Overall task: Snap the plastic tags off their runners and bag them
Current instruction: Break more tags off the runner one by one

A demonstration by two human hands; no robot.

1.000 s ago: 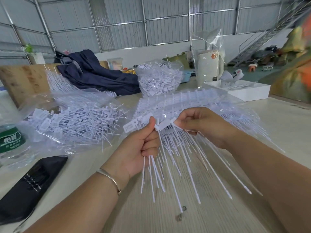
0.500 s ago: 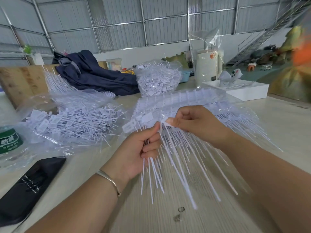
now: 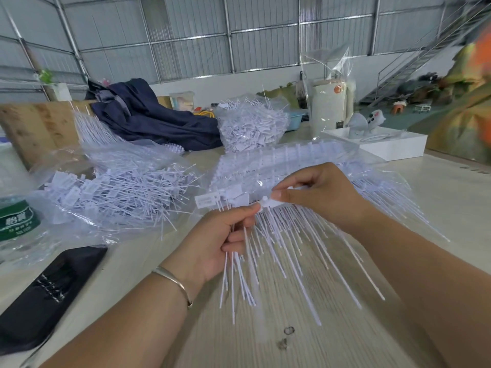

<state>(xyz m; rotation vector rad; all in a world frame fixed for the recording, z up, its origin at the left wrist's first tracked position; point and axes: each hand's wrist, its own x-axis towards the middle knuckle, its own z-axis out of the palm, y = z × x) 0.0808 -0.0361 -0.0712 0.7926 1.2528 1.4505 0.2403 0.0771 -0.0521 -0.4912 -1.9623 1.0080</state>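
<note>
Evidently we are gripping loose tags (image 3: 233, 264) in our left hand (image 3: 215, 243) beside the runner (image 3: 287, 203), freeing our right hand (image 3: 316, 192) for pinching the next one.

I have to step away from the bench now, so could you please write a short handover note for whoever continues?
Left hand grips a bunch of snapped-off tags, tails hanging down.
Right hand pinches the next tag head on the runner strip, which lies in its clear wrap on the table.
Done: loose tags fill the open bag at left; a fuller bag stands behind.
Left: many tags on the runners; bag the held bunch.
</note>
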